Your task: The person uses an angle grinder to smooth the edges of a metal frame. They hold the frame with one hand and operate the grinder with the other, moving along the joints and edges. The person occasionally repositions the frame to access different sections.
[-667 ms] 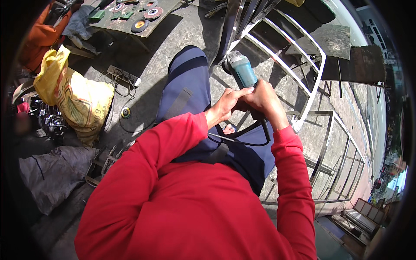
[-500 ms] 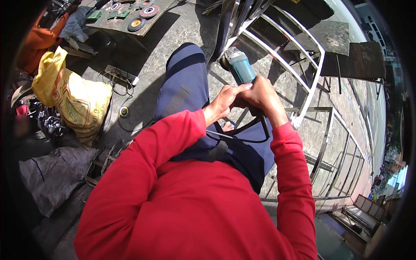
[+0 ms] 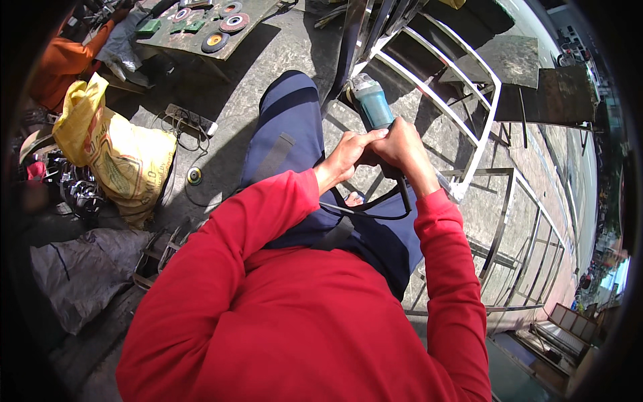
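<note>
- Fingers (image 3: 395,132) of our right hand (image 3: 405,144) wrap the blue-green angle grinder (image 3: 375,107), up at one o'clock!
- Our left hand (image 3: 348,153) presses in beside it, thumb against the right; we can't tell how its tucked fingers grip.
- Pale metal frame (image 3: 479,143), two o'clock; discs (image 3: 234,23) on the table (image 3: 187,41), eleven.

Worktable (image 3: 182,42): at 11 o'clock, flat top in sun
Discs on it: black grinding disc with yellow hub (image 3: 215,42); reddish abrasive disc (image 3: 234,23) at its 1 o'clock
Block on it: green block (image 3: 149,27), toward 9 o'clock
Concrete floor (image 3: 238,94): sunlit and shadowed
Floor, 10 o'clock: power strip (image 3: 191,118), cables tangled around it
Floor, 9 o'clock: yellow printed sack (image 3: 132,155); small round disc (image 3: 194,175)
Floor, 8 o'clock: grey sack (image 3: 87,271)
</note>
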### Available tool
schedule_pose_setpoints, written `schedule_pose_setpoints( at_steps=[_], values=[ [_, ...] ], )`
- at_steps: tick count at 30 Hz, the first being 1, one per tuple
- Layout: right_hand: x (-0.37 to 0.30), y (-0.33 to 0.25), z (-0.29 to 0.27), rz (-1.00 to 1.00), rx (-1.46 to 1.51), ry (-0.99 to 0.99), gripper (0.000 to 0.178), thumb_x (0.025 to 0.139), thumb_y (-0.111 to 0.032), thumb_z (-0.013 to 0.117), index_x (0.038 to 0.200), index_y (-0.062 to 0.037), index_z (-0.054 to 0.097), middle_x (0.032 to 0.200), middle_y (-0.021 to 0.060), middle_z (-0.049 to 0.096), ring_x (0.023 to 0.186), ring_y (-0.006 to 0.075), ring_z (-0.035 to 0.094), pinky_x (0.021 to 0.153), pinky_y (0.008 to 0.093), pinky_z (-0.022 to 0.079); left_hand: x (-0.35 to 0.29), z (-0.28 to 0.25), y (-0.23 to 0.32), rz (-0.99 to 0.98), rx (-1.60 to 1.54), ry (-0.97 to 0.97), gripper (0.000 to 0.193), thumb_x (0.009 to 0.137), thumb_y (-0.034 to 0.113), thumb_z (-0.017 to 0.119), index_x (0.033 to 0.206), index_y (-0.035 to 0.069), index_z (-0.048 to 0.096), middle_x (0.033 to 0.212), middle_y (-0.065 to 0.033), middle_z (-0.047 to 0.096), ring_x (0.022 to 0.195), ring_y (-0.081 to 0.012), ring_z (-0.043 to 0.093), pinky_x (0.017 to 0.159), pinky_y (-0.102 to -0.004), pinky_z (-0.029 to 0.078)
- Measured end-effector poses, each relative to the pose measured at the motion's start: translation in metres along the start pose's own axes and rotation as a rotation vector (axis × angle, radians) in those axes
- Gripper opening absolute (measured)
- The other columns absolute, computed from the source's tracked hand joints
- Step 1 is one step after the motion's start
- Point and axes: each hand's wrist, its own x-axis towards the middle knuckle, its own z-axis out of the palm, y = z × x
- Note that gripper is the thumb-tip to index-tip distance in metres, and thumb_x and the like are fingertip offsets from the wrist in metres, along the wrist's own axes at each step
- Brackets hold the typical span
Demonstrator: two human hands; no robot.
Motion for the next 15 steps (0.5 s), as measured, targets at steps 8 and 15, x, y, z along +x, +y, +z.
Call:
schedule_pose_setpoints(
  at_steps=[8, 15],
  values=[
    [-0.026, -0.009, 0.004, 0.057, 0.053, 0.102, 0.043, 0.074, -0.024, 0.066, 0.09, 0.0148, 0.06, 0.083, 0.0346, 0.065, 0.084, 0.0453, 0.068, 0.074, 0.0469, 0.055, -0.003, -0.009, 0.001, 0.021, 0.19, 0.0, 0.039, 0.088, 0.032, 0.07, 0.096, -0.006, 0.07, 0.088, -0.0127, 0.071, 0.075, -0.0183, 0.07, 0.07, -0.0309, 0.055],
    [-0.029, -0.023, 0.011, 0.078, 0.034, 0.082, 0.042, 0.075, -0.023, 0.063, 0.091, 0.0152, 0.06, 0.083, 0.0346, 0.065, 0.084, 0.0448, 0.068, 0.074, 0.0473, 0.055, -0.007, -0.012, -0.006, 0.051, 0.142, 0.113, 0.038, 0.083, 0.036, 0.074, 0.066, 0.003, 0.068, 0.06, -0.0033, 0.062, 0.051, -0.0092, 0.055, 0.048, -0.025, 0.039]
  ],
)
